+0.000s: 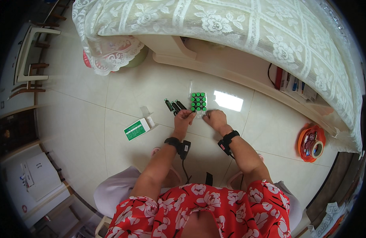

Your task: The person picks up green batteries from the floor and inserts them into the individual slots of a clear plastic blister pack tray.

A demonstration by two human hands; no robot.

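Several small dark vials with green caps (pixel 198 100) stand in rows in a clear plastic tray (pixel 200 114) on the tiled floor. My left hand (pixel 183 119) is at the tray's lower left corner, thumb and finger brought together beside the nearest vial; whether they pinch something is too small to tell. Against the lower right corner rests my right hand (pixel 216 119), its fingers curled down and partly hidden. More dark vials (pixel 175 106) lie loose on their sides just beyond my left hand. A green and white carton (pixel 137 129) lies with its end flaps open, left of my left hand.
Ahead stands a cabinet (pixel 209 62) under a lace cloth (pixel 215 20), with books (pixel 296 84) on its low shelf. An orange basin (pixel 302 142) holding a tape roll (pixel 316 148) sits at the right. Chairs (pixel 37 53) are at the far left.
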